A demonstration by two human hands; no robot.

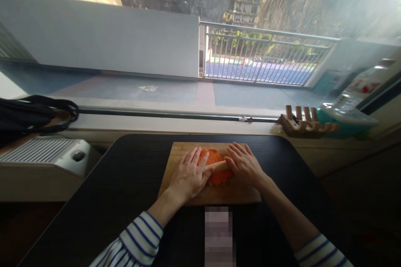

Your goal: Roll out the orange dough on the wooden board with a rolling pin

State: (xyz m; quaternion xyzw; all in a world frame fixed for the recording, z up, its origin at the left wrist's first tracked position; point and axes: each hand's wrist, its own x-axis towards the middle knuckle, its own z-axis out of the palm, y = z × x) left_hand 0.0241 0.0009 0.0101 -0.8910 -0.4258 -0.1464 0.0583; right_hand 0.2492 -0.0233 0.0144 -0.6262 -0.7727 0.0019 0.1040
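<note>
On the board (232, 195) at 12 o'clock, orange dough (222, 178) lies under a rolling pin (221, 166), left hand (189, 175) spread over its 9 o'clock end, right hand (245, 162) spread over its 3. Seemingly flattening; the next stroke needs even pressure.

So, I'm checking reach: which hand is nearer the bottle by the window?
Right: the right hand sits below and left of the bottle in view; the left hand is farther left.

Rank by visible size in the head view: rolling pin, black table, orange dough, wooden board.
Largest to smallest:
1. Black table
2. Wooden board
3. Orange dough
4. Rolling pin, judged by its uncovered part only; its full length is hidden.
</note>
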